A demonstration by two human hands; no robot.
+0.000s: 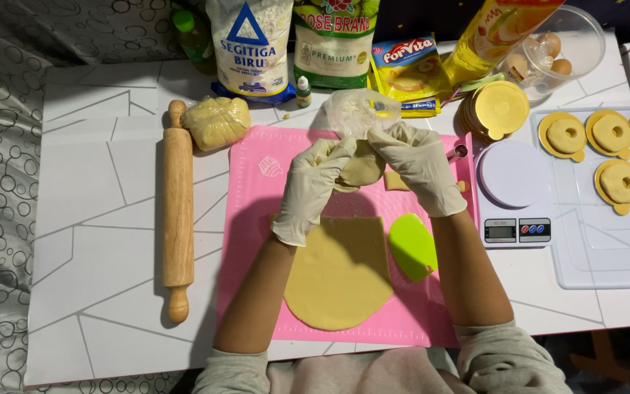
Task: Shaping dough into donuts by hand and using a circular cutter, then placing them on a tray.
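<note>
A lump of dough (362, 166) sits raised above the pink mat (257, 219), pinched between both gloved hands. The left hand (309, 191) cups it from the 8 o'clock side, fingers closed on its edge; the right hand (421, 175) grips it from 3 o'clock, fingers curled over the top. Held from both sides like this, the piece seems to be getting pressed or folded in the air rather than on the mat.

Directly below, toward 6 o'clock, a rolled dough sheet (340, 273) lies flat on the mat, rounded at its near end and cut straight along its far edge and right side, which suggests the lump is a trimming from it. A green scraper (411, 246) rests just beside the sheet at 3 o'clock, within easy reach of the right hand. A small dough strip (397, 181) lies on the mat behind the right hand.

Off the mat at 9 o'clock, a rolling pin (177, 211) lies lengthwise on the worktop (103, 219), with a wrapped dough ball (216, 122) at its far end. At 3 o'clock stands a scale (513, 193), and beyond it a tray (585, 248) carrying ring-shaped dough pieces on gold discs (566, 136). A stack of gold discs (497, 109) sits at 1 o'clock. Along the far edge at 12 o'clock stand bags of ingredients (251, 47), and toward 1 o'clock a bowl of eggs (555, 51).
</note>
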